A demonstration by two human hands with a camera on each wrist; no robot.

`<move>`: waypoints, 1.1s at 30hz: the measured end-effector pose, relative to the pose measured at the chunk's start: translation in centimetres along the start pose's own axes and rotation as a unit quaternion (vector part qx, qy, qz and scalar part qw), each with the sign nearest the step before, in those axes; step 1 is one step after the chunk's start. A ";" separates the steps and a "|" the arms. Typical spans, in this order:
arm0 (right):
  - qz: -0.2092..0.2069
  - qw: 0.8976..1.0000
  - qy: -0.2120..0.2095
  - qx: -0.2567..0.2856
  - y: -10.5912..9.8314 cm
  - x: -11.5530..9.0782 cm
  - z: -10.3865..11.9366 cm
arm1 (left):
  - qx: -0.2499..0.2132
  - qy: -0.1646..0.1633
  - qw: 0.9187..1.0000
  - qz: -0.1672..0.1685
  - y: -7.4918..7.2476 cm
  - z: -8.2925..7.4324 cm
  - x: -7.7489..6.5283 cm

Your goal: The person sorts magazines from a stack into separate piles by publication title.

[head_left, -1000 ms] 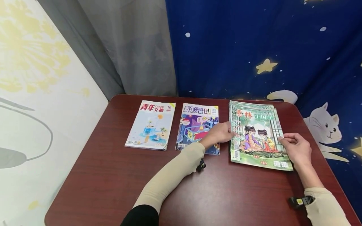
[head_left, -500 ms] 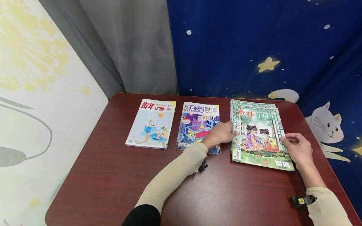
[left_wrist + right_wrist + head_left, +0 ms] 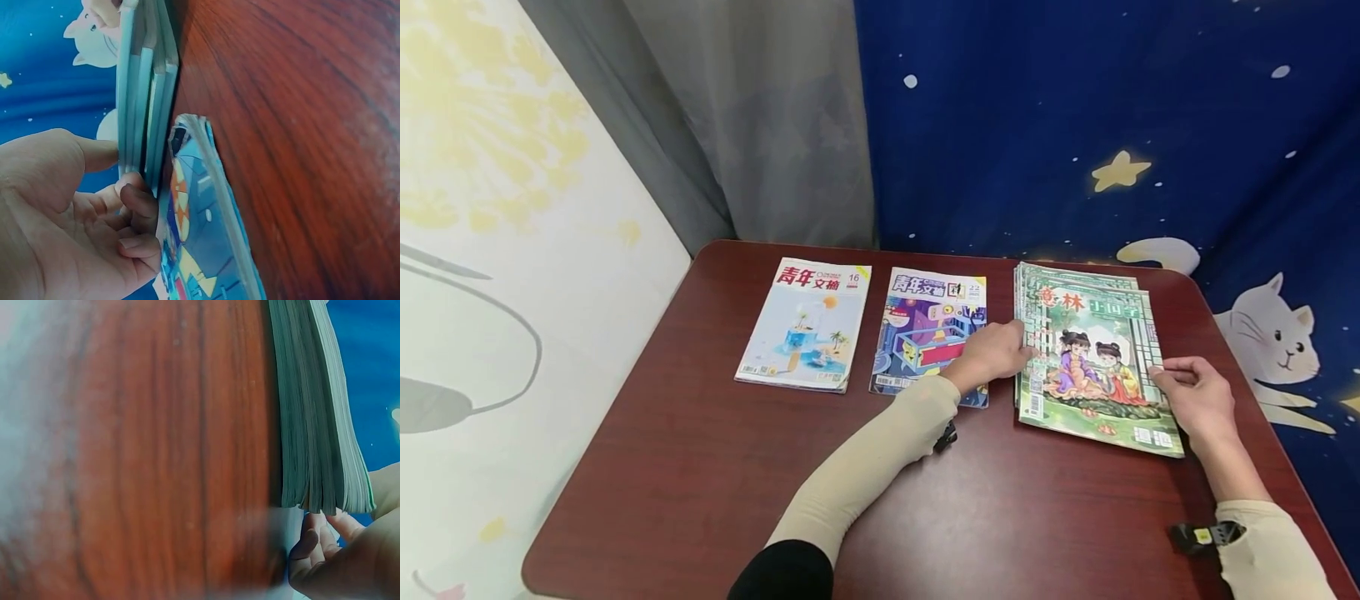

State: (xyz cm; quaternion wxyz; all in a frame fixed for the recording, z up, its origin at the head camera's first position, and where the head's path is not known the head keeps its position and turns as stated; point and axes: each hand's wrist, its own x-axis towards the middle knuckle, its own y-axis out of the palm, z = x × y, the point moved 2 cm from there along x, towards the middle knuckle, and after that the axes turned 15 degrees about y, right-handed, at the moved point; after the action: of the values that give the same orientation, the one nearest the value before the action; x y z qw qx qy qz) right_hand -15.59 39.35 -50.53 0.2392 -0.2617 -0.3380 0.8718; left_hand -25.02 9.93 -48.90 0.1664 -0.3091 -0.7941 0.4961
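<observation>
Several green magazines (image 3: 1093, 425) lie stacked at the right of the table, the top one showing two cartoon children. Lower covers peek out at the far edge. My left hand (image 3: 996, 350) grips the stack's left side; in the left wrist view its thumb (image 3: 100, 154) meets the upper spines and its curled fingers sit lower down. On the right side my right hand (image 3: 1202, 400) holds the edge, thumb on the top cover. The right wrist view shows its fingers bent at the page edges (image 3: 312, 425), partly hidden by the stack.
A purple-blue magazine (image 3: 917, 333) lies left of the stack, partly under my left hand and forearm. Farther left is a pale blue magazine (image 3: 801, 333) with a beach picture. Curtains (image 3: 970, 125) hang behind the brown table (image 3: 700, 467).
The view has shifted slightly. Both hands stay at the sides of the green stack, and the two magazines on the left lie where they were.
</observation>
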 end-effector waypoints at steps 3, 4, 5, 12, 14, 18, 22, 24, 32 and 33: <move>0.002 1.000 0.002 -0.017 0.0 0.1 0.2 | -0.002 -0.009 1.000 -0.003 0.0 0.2 0.1; 0.004 1.000 0.002 -0.025 0.0 0.1 0.2 | -0.002 -0.012 1.000 -0.004 0.1 0.3 0.1; 0.007 0.999 0.002 -0.033 -0.1 0.2 0.3 | 0.000 -0.015 1.000 -0.004 0.1 0.4 0.1; 0.026 0.992 -0.039 -0.115 -0.7 -0.4 1.7 | 0.024 -0.034 0.998 -0.049 0.0 1.1 -0.2; 0.014 0.989 -0.062 -0.130 -0.8 -0.9 2.6 | 0.008 -0.033 0.997 -0.073 -0.3 1.8 -0.5; -0.018 0.985 -0.111 -0.133 -0.2 -2.2 4.7 | -0.038 -0.052 0.994 -0.091 -2.0 4.0 -1.7; -0.025 0.980 -0.153 -0.124 1.5 -3.7 6.9 | -0.042 -0.100 0.990 -0.087 -4.1 6.8 -3.3; -0.024 0.979 -0.171 -0.112 2.6 -4.5 8.0 | -0.042 -0.122 0.987 -0.092 -5.2 8.2 -4.2; -0.008 0.968 -0.230 -0.101 6.9 -7.8 11.5 | -0.031 -0.197 0.976 -0.092 -8.0 12.4 -7.6; -0.005 0.966 -0.238 -0.103 7.4 -8.2 11.9 | -0.028 -0.207 0.974 -0.090 -8.2 12.9 -7.9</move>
State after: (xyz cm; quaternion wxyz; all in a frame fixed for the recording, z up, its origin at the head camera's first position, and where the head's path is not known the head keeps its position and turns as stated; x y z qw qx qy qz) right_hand -18.60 24.13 -45.83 0.1283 -0.0680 -0.4745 0.8682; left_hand -29.10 -6.67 -47.11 0.0335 -0.1317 -0.8491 0.5104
